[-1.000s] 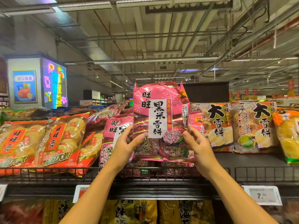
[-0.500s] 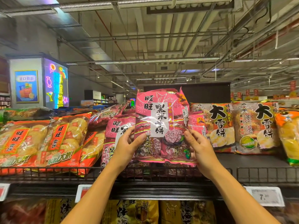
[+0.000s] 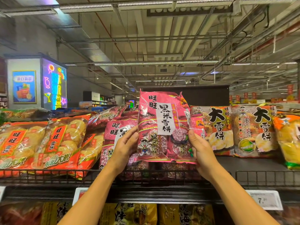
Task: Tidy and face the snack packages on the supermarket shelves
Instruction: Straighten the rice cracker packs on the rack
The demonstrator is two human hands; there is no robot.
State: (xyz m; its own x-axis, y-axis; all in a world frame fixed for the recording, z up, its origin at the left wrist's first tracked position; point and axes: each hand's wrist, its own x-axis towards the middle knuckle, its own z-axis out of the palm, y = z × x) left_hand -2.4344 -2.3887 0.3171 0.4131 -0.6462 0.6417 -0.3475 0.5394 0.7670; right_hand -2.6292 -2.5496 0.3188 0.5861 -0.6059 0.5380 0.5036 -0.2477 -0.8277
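Grip: we are holding one pink rice-cracker bag [image 3: 163, 127] upright with both hands, front label facing us, above the front of the shelf [image 3: 253, 163].
Left hand [image 3: 125, 149]: its fingers are curling round the bag's lower left edge, thumb on the front.
Right hand [image 3: 200, 147]: it is pinching the lower right edge, thumb on the front, fingers hidden behind.
Pink bags on the shelf: we are seeing one second pink bag [image 3: 113, 140] standing just behind and left of the held one, at least one more lying tilted above it, and others lying flat below; their number we cannot tell.
Red-orange bags [image 3: 53, 143]: three are leaning at the left, touching one another.
Big-cracker bags [image 3: 217, 130]: two are standing side by side right of the held bag.
Yellow-orange bag [image 3: 290, 140]: one is showing at the far right edge.
Wire rail [image 3: 266, 177]: it is running along the shelf front.
Price tags [image 3: 264, 199]: two are clearly showing under the rail.
Lower shelf: yellow packs [image 3: 136, 214] are standing below, count unclear.
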